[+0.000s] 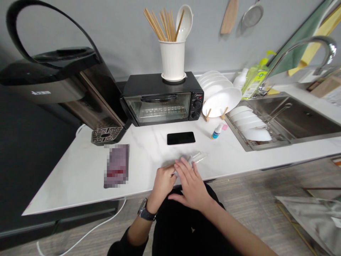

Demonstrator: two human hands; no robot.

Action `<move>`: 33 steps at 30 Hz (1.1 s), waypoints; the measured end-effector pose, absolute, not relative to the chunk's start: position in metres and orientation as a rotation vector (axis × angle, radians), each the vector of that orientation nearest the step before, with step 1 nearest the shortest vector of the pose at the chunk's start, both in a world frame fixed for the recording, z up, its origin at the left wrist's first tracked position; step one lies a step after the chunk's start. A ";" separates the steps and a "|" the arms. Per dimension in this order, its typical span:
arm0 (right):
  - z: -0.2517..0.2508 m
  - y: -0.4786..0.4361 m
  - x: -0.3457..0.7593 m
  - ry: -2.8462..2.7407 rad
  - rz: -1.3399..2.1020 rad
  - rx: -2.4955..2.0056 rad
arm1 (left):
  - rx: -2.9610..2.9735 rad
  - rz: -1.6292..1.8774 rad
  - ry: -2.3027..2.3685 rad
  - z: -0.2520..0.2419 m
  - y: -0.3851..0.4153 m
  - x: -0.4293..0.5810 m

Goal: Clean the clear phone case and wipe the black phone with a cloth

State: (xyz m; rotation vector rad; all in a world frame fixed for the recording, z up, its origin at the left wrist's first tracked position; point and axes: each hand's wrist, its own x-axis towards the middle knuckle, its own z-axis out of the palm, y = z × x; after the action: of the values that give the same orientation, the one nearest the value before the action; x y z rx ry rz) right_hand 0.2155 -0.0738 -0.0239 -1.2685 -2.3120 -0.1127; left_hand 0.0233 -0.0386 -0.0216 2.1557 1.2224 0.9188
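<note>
My left hand and right hand meet at the front edge of the white tabletop. The right lies over the left, its fingers fairly straight and its thumb spread well away from them. The left's fingers are mostly covered, so I cannot tell how tightly they are bent or whether they grip anything. A clear plastic piece sits at my fingers, partly under the right hand, with its far end poking out past the fingertips (too see-through for me to say just what it is). I have a dark watch on my left wrist.

Just beyond my hands lies a phone, its black screen facing up. To its right a small bottle stands near a pink thing. Off to the left is a purplish packet, blurred into blocks, in front of the drinks machine. Behind the phone stands a toaster oven, topped by a white cup of wooden sticks and a white ladle. White plates stand beside it, near the sink.
</note>
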 end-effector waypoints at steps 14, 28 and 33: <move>-0.020 -0.068 0.221 -2.117 -0.172 -1.513 | 2.052 0.970 1.190 -0.026 -0.038 0.020; -0.020 -0.072 0.219 -2.280 -0.120 -1.352 | 2.071 0.972 1.220 -0.024 -0.038 0.022; -0.020 -0.073 0.223 -2.278 -0.160 -1.399 | 2.080 0.967 1.209 -0.023 -0.038 0.022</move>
State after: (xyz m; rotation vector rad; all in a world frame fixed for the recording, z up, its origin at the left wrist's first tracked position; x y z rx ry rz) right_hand 0.2232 -0.0726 -0.0201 -1.3994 -2.2779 -0.1596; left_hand 0.0218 -0.0383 -0.0231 2.0797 1.2088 0.9670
